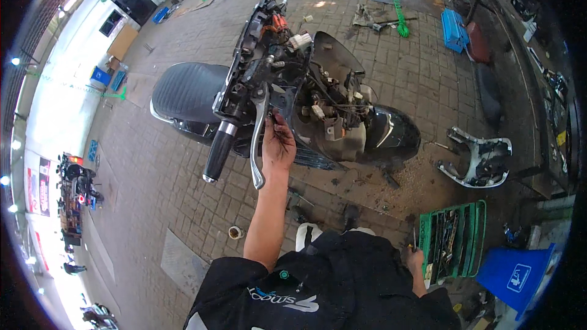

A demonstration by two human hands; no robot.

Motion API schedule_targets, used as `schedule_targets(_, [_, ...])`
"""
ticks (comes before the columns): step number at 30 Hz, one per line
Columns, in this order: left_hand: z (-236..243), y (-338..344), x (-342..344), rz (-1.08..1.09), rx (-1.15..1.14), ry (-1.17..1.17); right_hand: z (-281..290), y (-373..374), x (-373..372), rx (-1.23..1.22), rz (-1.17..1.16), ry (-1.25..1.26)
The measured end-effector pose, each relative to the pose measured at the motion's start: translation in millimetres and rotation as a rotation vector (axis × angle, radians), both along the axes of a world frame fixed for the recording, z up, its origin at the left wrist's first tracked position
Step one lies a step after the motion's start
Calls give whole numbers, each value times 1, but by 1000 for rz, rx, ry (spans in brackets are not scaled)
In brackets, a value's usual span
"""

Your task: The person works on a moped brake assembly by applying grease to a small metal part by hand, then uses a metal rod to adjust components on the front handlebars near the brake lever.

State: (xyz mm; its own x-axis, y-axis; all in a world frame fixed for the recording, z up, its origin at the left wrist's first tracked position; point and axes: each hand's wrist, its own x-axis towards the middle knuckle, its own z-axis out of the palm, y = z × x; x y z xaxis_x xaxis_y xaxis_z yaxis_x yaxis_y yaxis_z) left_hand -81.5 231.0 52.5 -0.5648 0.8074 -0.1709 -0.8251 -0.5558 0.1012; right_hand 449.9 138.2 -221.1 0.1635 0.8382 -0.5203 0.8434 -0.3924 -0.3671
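Observation:
A scooter (189, 91) stands before me with its handlebar and front covers off and its wiring bare. My left hand (278, 143), its fingertips dark with grease, reaches up beside the silver brake lever (258, 140). Its fingers are bent together at the lever's base, and anything between them is too small to make out. The black handlebar grip (219, 151) lies just left of that lever. Low on the right, my right hand (416, 261) is closed round what looks like a screwdriver (414, 239), thin shaft upward, beside an open green toolbox (426, 223) full of tools.
A blue bin (532, 269) stands right of the toolbox. A silver-grey scooter cover (480, 157) lies on the brick floor (202, 208). Farther back are a blue toolbox (454, 30) and a hanging green coiled hose (396, 9). A small round container (235, 232) sits at left.

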Motion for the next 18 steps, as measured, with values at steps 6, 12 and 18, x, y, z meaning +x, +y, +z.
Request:
schedule_targets(6, [-6,-3,9,-57,18,46,1,6,-2,-40,-13,6])
schedule_targets(12, [-5,7,6,-64,-18,75,-9,4,5,-122,-8,22])
schedule_targets(18, [-2,21,-4,-37,67,15,-10,-4,5,89,11,-77])
